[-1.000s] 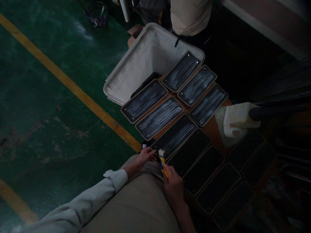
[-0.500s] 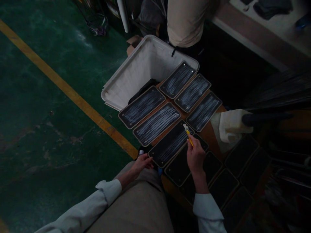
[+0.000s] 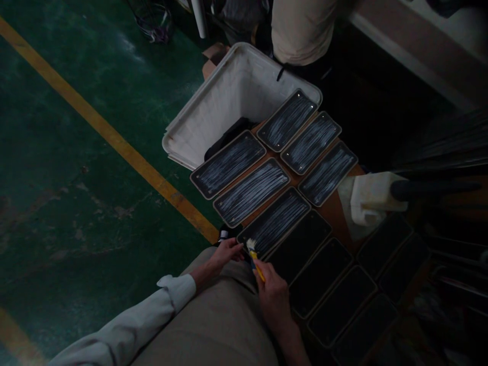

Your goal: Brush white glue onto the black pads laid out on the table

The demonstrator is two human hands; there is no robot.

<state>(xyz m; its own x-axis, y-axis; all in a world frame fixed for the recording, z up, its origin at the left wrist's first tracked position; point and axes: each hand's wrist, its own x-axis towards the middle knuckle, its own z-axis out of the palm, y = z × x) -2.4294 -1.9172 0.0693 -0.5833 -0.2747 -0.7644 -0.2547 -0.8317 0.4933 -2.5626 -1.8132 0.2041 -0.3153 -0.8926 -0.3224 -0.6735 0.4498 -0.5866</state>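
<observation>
My right hand [image 3: 273, 295] is closed around the yellow handle of a paintbrush [image 3: 258, 267]. The pale bristles rest on the near left end of a black rectangular plate [image 3: 282, 218] with rounded corners. Whitish wet-looking streaks run along much of that plate. At its near left corner, the fingers of my left hand [image 3: 227, 251] pinch the edge. Farther out lie several streaked plates, among them a heavily streaked one [image 3: 251, 192]. Toward my right, plain dark plates [image 3: 301, 244] lie in rows, without visible streaks.
Beyond the plates stands a white plastic bin [image 3: 206, 101] with something dark inside. A whitish plastic container [image 3: 375, 195] sits right of the brown board [image 3: 337, 216]. Another person's beige-clad leg [image 3: 303, 30] is behind the bin. A yellow line [image 3: 114, 137] crosses the green floor.
My right hand has drawn the brush from the plate's far end to its near left end. More streaks cover the plate. My left hand stays at the corner; the view has shifted slightly.
</observation>
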